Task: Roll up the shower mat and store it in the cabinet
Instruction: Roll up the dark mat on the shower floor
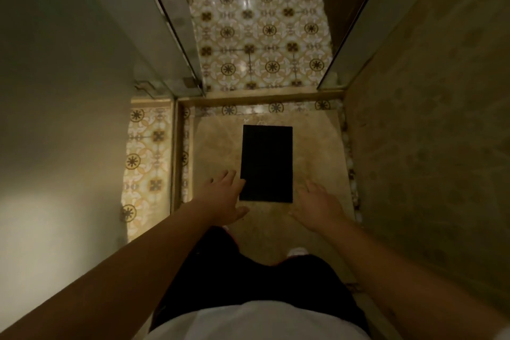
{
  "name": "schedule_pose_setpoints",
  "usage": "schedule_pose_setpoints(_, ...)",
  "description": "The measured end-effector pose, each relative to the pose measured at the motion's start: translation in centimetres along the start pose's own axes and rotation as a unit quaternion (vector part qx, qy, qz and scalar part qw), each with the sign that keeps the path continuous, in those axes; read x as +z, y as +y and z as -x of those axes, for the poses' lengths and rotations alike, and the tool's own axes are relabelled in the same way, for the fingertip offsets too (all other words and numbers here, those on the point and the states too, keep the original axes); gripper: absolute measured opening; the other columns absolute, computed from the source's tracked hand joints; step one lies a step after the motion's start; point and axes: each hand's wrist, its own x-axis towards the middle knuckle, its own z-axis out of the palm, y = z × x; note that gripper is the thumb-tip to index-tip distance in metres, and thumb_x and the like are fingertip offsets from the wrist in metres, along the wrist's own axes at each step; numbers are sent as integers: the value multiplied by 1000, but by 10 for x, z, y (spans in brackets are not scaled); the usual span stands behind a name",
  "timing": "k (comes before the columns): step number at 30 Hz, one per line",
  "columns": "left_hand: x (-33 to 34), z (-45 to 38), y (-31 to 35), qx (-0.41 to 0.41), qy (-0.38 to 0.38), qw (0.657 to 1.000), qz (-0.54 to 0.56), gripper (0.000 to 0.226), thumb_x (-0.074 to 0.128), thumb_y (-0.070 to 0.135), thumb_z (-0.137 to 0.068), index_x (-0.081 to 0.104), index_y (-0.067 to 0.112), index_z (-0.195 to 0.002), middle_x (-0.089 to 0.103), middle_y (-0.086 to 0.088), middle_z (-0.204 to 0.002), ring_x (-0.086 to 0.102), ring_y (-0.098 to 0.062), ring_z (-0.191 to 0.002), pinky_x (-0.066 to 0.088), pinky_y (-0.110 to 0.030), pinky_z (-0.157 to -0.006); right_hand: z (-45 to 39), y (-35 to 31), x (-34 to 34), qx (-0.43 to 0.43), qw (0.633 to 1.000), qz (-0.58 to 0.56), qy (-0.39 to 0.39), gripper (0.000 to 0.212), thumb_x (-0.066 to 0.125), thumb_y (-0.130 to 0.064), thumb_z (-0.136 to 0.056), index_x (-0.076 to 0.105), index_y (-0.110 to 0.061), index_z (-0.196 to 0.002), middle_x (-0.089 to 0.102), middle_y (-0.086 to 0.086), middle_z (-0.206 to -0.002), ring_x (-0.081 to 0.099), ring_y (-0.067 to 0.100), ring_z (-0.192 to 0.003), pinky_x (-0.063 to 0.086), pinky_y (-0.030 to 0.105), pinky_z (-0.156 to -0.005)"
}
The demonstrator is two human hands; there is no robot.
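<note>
A black rectangular shower mat lies flat and unrolled on the beige shower floor, its long side running away from me. My left hand hovers at the mat's near left corner, fingers spread, its fingertips over the mat's left edge; whether they touch it I cannot tell. My right hand is open just off the near right corner, holding nothing. No cabinet is in view.
Glass shower panels rise on the left and right of the stall opening. A raised curb separates the stall from the patterned tile floor beyond. A white wall stands left, a stone wall right.
</note>
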Motion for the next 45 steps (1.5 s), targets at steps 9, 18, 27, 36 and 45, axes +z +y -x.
schedule_pose_setpoints(9, 138, -172, -30, 21, 6, 1000, 10, 102, 44, 74, -80, 1, 15, -152, -6, -9, -161, -7, -26, -147, 10, -52, -115, -138, 28, 126, 34, 999, -32, 24, 91, 58, -66, -75, 19, -28, -148, 13, 5, -160, 21, 27, -142, 27, 48, -109)
schedule_pose_setpoints(18, 346, -372, -88, -34, -50, 997, 48, 107, 65, 66, -74, 12, 14, -151, 6, -13, -160, 15, -35, -143, 27, -51, -111, -312, 72, 330, 38, 999, -18, 26, 97, 68, -56, -75, 16, -21, -150, 2, 12, -161, 17, 32, -143, 29, 47, -110)
schedule_pose_setpoints(27, 491, -466, -112, -28, 8, 1000, 10, 75, 77, 51, -67, 38, 18, -122, 35, -13, -129, 37, -33, -115, 42, -48, -94, -419, 99, 464, -8, 1000, 30, 3, 68, 73, -44, -67, 43, -21, -123, 47, 8, -119, 48, 30, -107, 44, 42, -80)
schedule_pose_setpoints(36, 472, -465, -131, 25, -5, 1000, 17, 46, 64, 38, -86, 52, 24, -128, 49, -7, -122, 50, -29, -105, 50, -44, -82, -436, 120, 458, -45, 998, -39, -36, 55, 68, -44, -81, 50, -22, -127, 52, 5, -123, 49, 28, -112, 48, 42, -85)
schedule_pose_setpoints(45, 474, -452, -105, 35, 34, 998, -25, 37, 49, 13, -89, 51, 20, -126, 52, -10, -112, 53, -30, -98, 47, -39, -65, -447, 114, 462, -23, 996, -84, 16, 10, 62, -21, -87, 62, -18, -96, 56, 4, -100, 54, 26, -93, 42, 33, -68)
